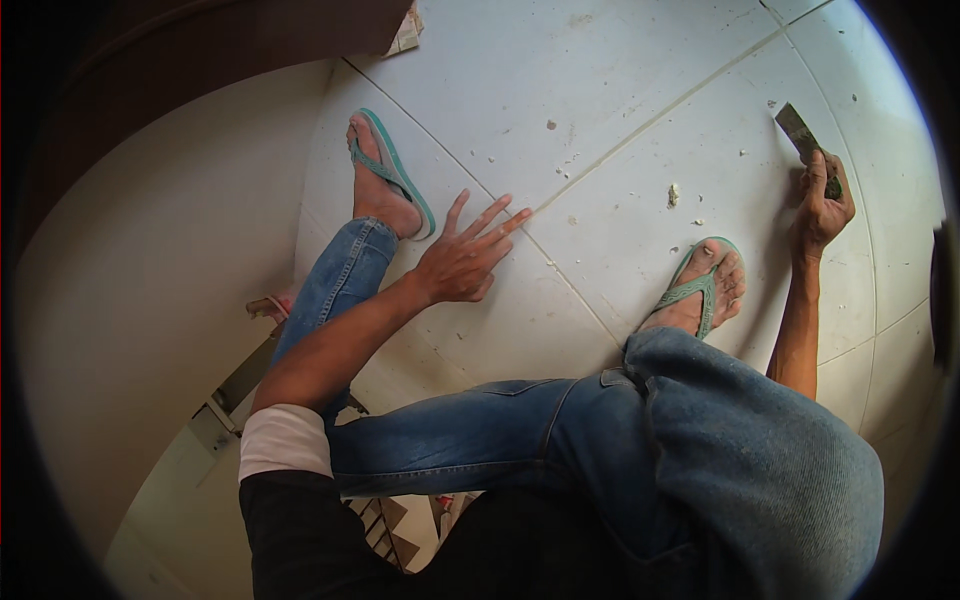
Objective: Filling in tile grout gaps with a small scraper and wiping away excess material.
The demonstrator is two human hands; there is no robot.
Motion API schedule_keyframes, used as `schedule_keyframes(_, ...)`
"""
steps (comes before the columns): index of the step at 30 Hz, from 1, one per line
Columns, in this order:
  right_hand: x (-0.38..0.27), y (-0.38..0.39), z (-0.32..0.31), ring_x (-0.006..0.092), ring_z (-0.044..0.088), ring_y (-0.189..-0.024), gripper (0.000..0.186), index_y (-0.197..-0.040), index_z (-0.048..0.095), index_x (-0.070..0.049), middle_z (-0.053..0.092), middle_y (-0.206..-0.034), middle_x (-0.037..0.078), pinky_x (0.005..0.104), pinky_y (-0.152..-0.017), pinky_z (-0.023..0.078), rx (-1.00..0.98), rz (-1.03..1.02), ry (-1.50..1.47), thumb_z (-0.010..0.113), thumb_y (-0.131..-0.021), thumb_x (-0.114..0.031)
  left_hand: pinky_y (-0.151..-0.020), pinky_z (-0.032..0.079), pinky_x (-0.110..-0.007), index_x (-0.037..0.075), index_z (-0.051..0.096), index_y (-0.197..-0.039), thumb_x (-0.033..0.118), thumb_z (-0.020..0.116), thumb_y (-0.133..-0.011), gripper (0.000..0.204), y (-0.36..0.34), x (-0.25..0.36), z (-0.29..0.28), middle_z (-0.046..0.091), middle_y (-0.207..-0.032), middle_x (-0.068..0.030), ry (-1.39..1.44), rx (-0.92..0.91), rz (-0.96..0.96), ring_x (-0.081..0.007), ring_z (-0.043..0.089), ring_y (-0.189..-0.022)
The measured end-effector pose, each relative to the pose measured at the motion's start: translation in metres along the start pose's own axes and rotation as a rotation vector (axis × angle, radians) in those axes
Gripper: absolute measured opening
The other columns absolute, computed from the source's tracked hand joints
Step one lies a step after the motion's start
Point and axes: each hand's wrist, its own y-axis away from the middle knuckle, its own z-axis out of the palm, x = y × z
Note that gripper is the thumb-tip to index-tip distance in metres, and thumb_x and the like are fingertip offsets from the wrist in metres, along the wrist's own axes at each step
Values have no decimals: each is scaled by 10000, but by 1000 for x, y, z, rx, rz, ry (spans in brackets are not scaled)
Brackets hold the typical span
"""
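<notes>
My right hand (826, 208) is closed round the handle of a putty knife (797, 132), whose flat, dark blade points up and to the left above the tiles. On the left, my left hand (466, 254) holds nothing; its fingers are spread and reach over a grout line (530, 235) where tiles meet. I cannot tell whether its fingertips touch the floor. White-grey crumbs (673, 195) lie on the pale tiled floor (620, 190) between my two hands.
My feet in green flip-flops (402, 180) stand on the tiles, knees bent. A cream wall (170, 200) rises at the left, with a dark brown panel (230, 45) above it. Glass with a metal fitting (212, 425) is at lower left. A dark object (941, 295) stands at the right rim.
</notes>
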Motion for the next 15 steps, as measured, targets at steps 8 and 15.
schedule_keyframes(8, 2, 1, 4, 54, 508, -710, 209, -1035, 770, 15, 619, -796, -40, 220, -639, 402, 5, 30, -24, 716, -1079, -182, -1256, 73, -814, 66, 566, -1020, 68, 685, -697, 344, 34, -3, 29, 268, -1809, -80, -78, -75, 7, -355, 133, -1697)
schedule_keyframes(15, 1, 1, 4, 44, 504, -714, 185, -1035, 770, -1, 617, -795, -53, 212, -636, 389, 17, 8, 3, 712, -1083, -170, -1255, 126, -765, 76, 651, -1087, 139, 743, -777, 328, 28, -3, 39, 386, -1746, -88, -52, 95, 27, -328, 256, -1655)
